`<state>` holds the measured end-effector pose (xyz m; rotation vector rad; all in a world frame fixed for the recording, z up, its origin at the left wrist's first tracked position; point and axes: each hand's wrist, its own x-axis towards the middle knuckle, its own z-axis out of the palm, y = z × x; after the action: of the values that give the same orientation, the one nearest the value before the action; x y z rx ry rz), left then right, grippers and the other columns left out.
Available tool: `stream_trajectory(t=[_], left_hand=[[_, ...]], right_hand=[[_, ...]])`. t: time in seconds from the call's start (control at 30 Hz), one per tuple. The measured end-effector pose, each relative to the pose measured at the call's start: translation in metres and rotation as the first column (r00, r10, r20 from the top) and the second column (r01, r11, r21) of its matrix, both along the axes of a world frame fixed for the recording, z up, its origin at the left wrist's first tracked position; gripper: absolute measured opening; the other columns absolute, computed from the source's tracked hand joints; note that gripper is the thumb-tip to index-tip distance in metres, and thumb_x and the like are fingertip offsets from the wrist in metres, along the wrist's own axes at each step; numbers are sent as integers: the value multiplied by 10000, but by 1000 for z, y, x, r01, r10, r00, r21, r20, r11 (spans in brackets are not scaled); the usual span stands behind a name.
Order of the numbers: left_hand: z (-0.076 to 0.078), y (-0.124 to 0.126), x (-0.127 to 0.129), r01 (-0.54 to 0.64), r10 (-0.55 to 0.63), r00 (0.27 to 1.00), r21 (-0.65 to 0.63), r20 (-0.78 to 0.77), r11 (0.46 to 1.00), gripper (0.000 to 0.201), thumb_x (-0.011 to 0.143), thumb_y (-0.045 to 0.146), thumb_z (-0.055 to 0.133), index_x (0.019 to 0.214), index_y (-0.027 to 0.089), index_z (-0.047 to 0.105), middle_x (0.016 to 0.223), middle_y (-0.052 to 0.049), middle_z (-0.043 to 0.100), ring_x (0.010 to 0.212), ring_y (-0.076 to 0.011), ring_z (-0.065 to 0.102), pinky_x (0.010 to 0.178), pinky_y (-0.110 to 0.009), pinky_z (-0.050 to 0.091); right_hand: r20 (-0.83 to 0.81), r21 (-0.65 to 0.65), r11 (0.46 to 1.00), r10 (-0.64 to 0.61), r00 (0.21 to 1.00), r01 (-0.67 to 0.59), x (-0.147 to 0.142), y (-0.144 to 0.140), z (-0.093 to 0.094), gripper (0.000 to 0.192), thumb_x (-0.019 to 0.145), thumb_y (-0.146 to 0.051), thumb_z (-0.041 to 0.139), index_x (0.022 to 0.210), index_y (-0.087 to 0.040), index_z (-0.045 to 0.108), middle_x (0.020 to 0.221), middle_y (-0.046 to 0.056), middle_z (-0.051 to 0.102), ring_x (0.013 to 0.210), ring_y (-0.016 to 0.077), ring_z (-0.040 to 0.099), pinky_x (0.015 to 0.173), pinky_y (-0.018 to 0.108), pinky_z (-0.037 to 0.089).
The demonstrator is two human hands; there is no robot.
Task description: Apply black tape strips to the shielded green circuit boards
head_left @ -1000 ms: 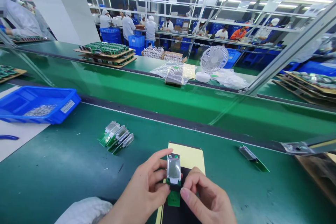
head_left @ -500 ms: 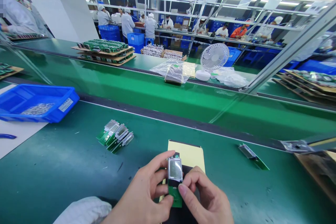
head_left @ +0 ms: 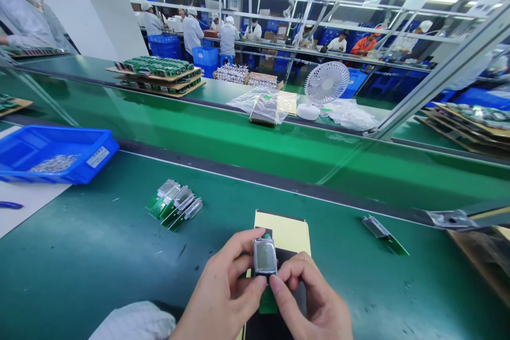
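Note:
Between my two hands is a small green circuit board with an LCD screen [head_left: 265, 256] in a silvery frame, its screen facing up toward me. My left hand [head_left: 229, 284] grips it from the left, index finger at the top corner and thumb at the screen's lower edge. My right hand [head_left: 308, 295] pinches the lower right corner of the screen, thumb in front. Under the hands lies a pale yellow and black pad [head_left: 282, 228]. Several similar LCD boards [head_left: 177, 203] rest in a row to the left, and a single LCD board [head_left: 383, 234] lies on the right.
A blue bin [head_left: 90, 162] with small metal parts stands at the left, near a blue-handled tool [head_left: 10, 205]. Behind a clear partition are stacked board trays [head_left: 159, 71] and a white fan [head_left: 326, 84]. People in white work across the room.
My left thumb has moved up from the board's lower part to the screen's lower edge. My right thumb has shifted slightly up beside it. The screen now sits flatter on the board.

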<state>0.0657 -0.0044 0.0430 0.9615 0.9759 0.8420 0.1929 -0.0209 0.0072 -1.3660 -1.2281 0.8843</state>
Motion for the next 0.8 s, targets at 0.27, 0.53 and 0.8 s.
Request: stream_trajectory(t=[0.27, 0.53, 0.8], left_hand=[[-6, -3, 3, -109, 110, 991, -25, 74, 994, 261, 764, 226, 609, 992, 257, 486, 879, 14, 523, 791, -135, 567, 729, -251, 436], [-1, -3, 1, -142, 143, 989, -31, 25, 989, 300, 770, 217, 595, 1048, 277, 499, 984, -9, 576, 817, -144, 567, 690, -224, 469], [-4, -7, 6, -199, 199, 979, 6, -37, 980, 299, 715, 191, 623, 999, 269, 573, 812, 27, 504, 707, -116, 536, 571, -180, 436]], right_hand=[[72, 14, 993, -119, 990, 118, -6, -3, 2, 97, 685, -223, 572, 622, -240, 501, 597, -36, 419, 546, 144, 400, 540, 286, 316], [-356, -180, 980, 11, 934, -80, -6, -2, 8, 243, 683, -394, 652, 836, -220, 578, 600, -47, 444, 557, 126, 407, 530, 245, 344], [-434, -220, 967, 25, 901, -132, -6, -1, 8, 220, 683, -392, 681, 697, -200, 574, 579, -40, 468, 550, 112, 394, 512, 217, 332]])
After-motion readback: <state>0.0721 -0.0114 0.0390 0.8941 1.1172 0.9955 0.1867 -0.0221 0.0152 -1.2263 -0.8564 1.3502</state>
